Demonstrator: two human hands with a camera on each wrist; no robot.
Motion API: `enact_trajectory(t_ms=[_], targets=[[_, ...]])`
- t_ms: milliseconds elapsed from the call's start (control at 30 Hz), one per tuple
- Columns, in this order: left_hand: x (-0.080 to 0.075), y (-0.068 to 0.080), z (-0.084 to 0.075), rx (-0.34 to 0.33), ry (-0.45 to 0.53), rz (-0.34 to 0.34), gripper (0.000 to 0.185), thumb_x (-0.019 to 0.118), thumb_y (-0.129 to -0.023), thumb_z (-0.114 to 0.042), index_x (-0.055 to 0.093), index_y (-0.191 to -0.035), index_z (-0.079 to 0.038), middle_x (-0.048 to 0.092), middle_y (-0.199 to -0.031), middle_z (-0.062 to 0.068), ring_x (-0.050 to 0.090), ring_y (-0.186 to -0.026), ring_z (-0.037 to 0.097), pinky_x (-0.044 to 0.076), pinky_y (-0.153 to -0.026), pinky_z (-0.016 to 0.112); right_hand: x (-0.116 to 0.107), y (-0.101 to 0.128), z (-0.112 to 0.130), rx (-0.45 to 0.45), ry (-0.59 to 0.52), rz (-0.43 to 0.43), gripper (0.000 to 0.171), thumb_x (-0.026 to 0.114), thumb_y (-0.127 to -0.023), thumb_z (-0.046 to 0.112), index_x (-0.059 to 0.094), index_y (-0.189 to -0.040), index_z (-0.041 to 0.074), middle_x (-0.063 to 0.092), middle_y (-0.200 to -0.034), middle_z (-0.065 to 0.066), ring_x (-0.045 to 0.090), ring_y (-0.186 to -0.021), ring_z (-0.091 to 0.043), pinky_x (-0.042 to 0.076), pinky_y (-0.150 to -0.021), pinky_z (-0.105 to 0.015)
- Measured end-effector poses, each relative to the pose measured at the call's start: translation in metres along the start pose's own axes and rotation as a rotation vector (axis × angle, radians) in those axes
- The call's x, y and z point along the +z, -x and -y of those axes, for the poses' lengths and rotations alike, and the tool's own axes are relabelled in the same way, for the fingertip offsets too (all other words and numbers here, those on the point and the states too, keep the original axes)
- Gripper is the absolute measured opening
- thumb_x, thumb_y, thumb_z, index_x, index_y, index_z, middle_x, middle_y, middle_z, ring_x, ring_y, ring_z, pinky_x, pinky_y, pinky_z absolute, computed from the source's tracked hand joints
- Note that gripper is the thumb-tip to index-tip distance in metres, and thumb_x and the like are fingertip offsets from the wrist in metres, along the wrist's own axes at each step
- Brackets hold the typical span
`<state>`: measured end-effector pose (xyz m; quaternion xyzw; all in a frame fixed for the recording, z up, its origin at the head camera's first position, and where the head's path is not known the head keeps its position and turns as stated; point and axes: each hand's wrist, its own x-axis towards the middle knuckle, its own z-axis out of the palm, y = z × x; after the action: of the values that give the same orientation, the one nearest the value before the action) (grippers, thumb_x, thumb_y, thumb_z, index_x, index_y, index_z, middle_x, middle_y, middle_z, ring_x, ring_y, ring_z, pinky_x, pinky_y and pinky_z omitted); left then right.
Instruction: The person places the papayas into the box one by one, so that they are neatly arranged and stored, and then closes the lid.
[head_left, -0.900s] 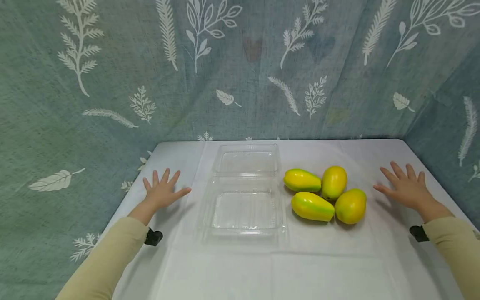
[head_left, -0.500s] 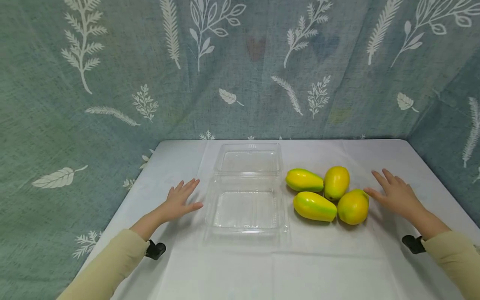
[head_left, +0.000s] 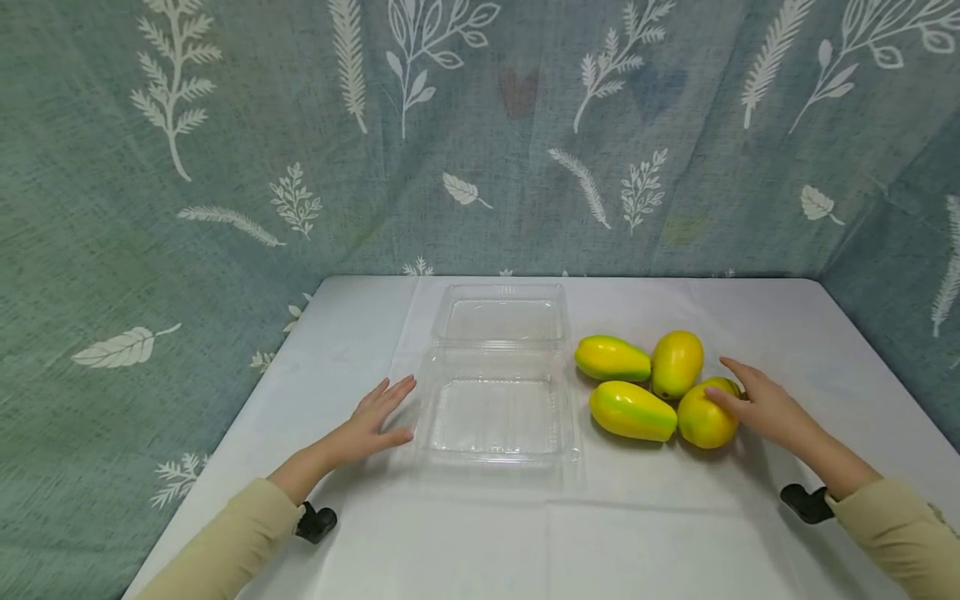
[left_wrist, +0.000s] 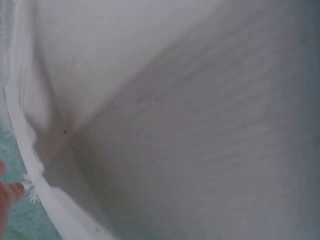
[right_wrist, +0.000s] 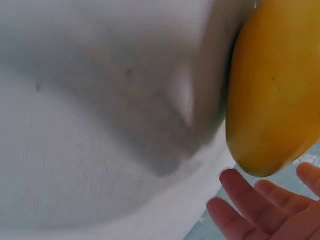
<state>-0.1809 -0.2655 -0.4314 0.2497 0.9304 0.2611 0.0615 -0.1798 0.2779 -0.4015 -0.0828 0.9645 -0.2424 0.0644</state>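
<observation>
While the right hand [head_left: 765, 406] lies with straight fingers [head_left: 738, 368] over the near-right mango [head_left: 703, 421], touching its top and right side but gripping nothing, the left hand [head_left: 373, 421] rests flat and relaxed on the white tablecloth [head_left: 480, 533], fingertips just beside the left edge of the clear box [head_left: 498, 417]. That mango sits at the right end of a cluster of four, touching its neighbours, right of the box, whose lid [head_left: 501, 317] is folded open behind it.
</observation>
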Motion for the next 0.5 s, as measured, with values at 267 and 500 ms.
enact_trajectory(t_ms=[267,500], targets=[[0.0067,-0.0044,-0.0024,0.032,0.022,-0.020,0.077,0.059,-0.074,-0.035,0.013,-0.134,-0.020,0.011,-0.139,-0.006,0.000,-0.124,0.033,0.010,-0.087,0.062,0.0000,0.0055,0.0005,0.191,-0.099,0.147,0.087,0.035,-0.078,0.058,0.005,-0.131,-0.004,0.018,-0.123,-0.038,0.030,-0.104,-0.049,0.033,-0.075,-0.057],[0.0028,-0.0038,-0.0042,0.053,0.020,-0.009,0.081,0.063,-0.071,-0.032,0.015,-0.134,-0.016,0.012,-0.139,-0.004,-0.001,-0.124,0.034,0.010,-0.084,0.064,0.0051,0.0080,0.0045,0.285,-0.298,0.189,0.095,0.044,-0.075,0.056,-0.006,-0.130,-0.005,0.024,-0.119,-0.036,0.051,-0.072,-0.020,0.046,-0.061,-0.029]])
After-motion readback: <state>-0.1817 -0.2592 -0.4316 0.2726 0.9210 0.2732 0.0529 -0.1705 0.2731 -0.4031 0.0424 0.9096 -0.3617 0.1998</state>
